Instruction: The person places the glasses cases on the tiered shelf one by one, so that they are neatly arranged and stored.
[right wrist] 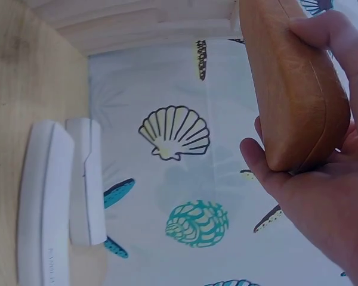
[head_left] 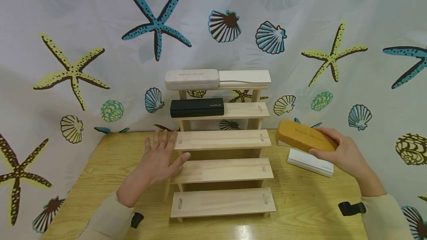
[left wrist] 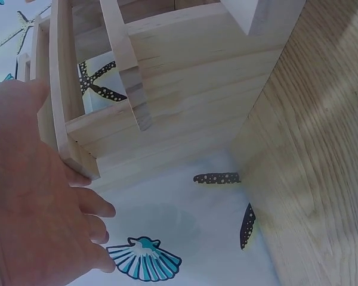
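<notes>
Here's the left hand (head_left: 160, 162), fingers spread wide at the left side of the stepped wooden rack (head_left: 222, 203), apparently touching it, though the contact is hard to make out. And the right hand (head_left: 345, 155) grips one end of the tan case (head_left: 304, 136), held up right of the rack! Farther back, a black case (head_left: 195, 108) lies one shelf below a pale case (head_left: 191, 80).

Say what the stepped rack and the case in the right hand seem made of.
Stepped rack: apparently bare, matte, pale wood, judging by its grain. Orange-brown case: leather or imitation leather, softly sheened, judging by its wrinkles and seam line.
</notes>
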A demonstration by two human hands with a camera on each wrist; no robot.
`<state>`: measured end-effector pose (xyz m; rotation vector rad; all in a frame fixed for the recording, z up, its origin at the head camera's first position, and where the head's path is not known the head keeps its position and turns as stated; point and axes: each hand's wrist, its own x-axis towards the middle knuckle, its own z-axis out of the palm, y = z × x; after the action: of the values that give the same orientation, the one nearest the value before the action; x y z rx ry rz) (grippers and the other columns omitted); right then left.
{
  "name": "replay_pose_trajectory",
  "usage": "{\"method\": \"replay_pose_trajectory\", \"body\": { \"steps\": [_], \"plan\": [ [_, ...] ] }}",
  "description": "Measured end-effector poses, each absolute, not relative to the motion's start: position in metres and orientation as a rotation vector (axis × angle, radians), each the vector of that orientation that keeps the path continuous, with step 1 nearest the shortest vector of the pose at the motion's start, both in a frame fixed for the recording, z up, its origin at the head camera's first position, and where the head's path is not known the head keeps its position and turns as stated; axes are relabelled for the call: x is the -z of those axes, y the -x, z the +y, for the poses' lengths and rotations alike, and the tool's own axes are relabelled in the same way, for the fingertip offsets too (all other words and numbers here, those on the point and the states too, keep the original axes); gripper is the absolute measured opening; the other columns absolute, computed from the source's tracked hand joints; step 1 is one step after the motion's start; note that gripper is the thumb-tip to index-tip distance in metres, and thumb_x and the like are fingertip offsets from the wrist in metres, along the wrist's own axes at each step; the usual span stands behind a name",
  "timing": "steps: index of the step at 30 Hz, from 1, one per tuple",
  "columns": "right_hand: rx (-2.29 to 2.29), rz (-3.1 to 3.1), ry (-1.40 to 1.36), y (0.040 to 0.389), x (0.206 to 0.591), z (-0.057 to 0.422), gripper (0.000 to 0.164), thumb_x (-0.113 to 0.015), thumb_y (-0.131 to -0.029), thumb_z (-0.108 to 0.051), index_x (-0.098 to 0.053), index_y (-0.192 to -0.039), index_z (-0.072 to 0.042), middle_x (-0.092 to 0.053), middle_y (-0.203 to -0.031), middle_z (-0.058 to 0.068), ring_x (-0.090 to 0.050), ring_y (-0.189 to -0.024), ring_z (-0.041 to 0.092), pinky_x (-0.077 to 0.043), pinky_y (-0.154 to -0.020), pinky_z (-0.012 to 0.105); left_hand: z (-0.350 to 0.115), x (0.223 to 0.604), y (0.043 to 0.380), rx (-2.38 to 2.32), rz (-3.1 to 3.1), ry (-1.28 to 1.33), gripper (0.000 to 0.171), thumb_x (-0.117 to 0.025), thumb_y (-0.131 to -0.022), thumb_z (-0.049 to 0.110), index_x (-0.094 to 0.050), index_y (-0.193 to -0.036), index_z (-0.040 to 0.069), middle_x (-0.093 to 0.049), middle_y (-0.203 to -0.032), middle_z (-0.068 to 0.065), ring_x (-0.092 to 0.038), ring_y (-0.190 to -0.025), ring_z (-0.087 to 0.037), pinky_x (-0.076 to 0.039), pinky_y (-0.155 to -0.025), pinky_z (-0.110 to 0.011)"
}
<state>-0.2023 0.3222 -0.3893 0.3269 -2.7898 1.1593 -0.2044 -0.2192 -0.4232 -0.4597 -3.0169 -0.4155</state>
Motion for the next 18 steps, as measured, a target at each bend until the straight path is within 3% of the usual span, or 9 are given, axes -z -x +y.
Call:
{"method": "replay_pose_trajectory", "body": {
  "steps": [11, 18],
  "plan": [
    [-1.184, -2.797, -0.362, 0.229, 0.36, 0.304, 0.077, -0.084, -0.092, -0.034, -0.049, -0.159, -0.016, -0.057, -0.148, 0.018, -0.057, -0.106, 0.017, -0.051, -0.079, 0.018, -0.22, 0.423, 0.204, 0.403, -3.024, 0.453, 0.092, -0.041, -0.108, 0.063, -0.012, -0.169, 0.0, -0.011, -0.17, -0.038, 0.002, -0.159, -0.057, -0.002, -0.121, -0.081],
    [-1.226, -2.807, -0.434, 0.241, 0.35, 0.289, 0.074, -0.082, -0.094, -0.033, -0.049, -0.158, -0.016, -0.059, -0.144, 0.018, -0.058, -0.107, 0.022, -0.052, -0.08, 0.02, -0.22, 0.423, 0.204, 0.4, -3.026, 0.453, 0.092, -0.041, -0.108, 0.063, -0.012, -0.169, 0.001, -0.011, -0.17, -0.037, 0.001, -0.16, -0.056, -0.001, -0.121, -0.08]
  ]
}}
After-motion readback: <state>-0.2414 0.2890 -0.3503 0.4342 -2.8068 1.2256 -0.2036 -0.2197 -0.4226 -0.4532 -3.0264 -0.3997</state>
